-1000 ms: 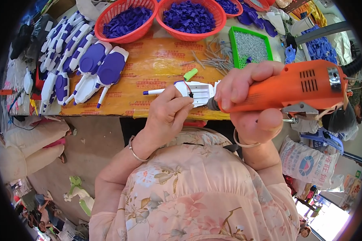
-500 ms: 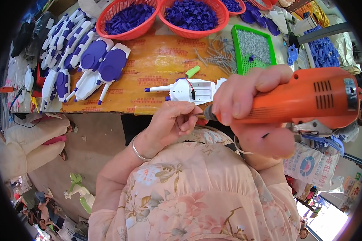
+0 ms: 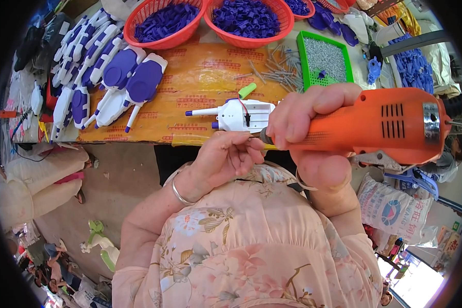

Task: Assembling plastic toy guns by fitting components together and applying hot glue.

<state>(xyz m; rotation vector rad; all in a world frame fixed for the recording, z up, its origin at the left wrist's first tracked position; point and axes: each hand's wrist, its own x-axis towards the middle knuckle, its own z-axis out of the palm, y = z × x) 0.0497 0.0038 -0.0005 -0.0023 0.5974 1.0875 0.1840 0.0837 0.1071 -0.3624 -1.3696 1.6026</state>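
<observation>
My right hand (image 3: 309, 114) is wrapped around an orange electric screwdriver (image 3: 380, 123), which lies level with its dark nose pointing left. My left hand (image 3: 226, 158) has its thumb and forefinger together at the screwdriver's tip; whatever is between them is too small to make out. Just beyond both hands, a white plastic housing (image 3: 236, 117) lies at the table's edge, its open compartment facing up and its prongs tipped in purple. Thin wires run over it, and a green cylinder (image 3: 247, 91) rests beside its far side. My right hand hides the housing's right end.
Finished-looking white and purple units (image 3: 119, 77) are piled on the left of the table (image 3: 190, 77). Red baskets (image 3: 241, 40) of purple parts stand at the back. Long grey pins (image 3: 282, 72) lie beside a green tray (image 3: 304, 61) of small metal pieces.
The screwdriver and my right hand have shifted slightly left. My left hand has turned a little, with its lower fingers opening out more.
</observation>
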